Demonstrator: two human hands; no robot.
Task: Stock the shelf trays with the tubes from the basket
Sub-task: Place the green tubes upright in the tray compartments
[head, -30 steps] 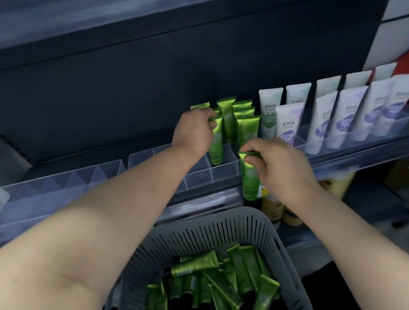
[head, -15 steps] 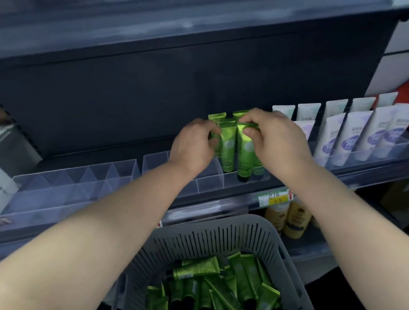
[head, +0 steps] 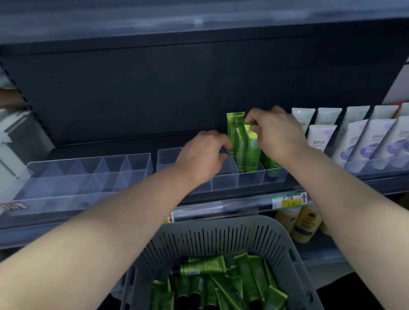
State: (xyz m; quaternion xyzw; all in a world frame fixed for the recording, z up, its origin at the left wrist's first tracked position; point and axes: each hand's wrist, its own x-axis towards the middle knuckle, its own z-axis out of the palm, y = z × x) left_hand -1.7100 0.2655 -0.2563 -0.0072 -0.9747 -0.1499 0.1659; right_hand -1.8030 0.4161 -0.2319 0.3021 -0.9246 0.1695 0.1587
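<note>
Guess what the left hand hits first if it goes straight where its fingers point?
The left hand would probably meet the standing green tubes beside its fingertips; depth is unclear.

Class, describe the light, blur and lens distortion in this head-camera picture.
Head view: dim bluish light, back panel nearly black; the wide lens bows the shelf's front edge; the left hand and the right hand, pinching a green tube, look soft.

Dark shelf [head: 103, 154] with clear divided trays [head: 83, 180], green tubes [head: 251, 152] and white tubes [head: 374, 143] inside.
</note>
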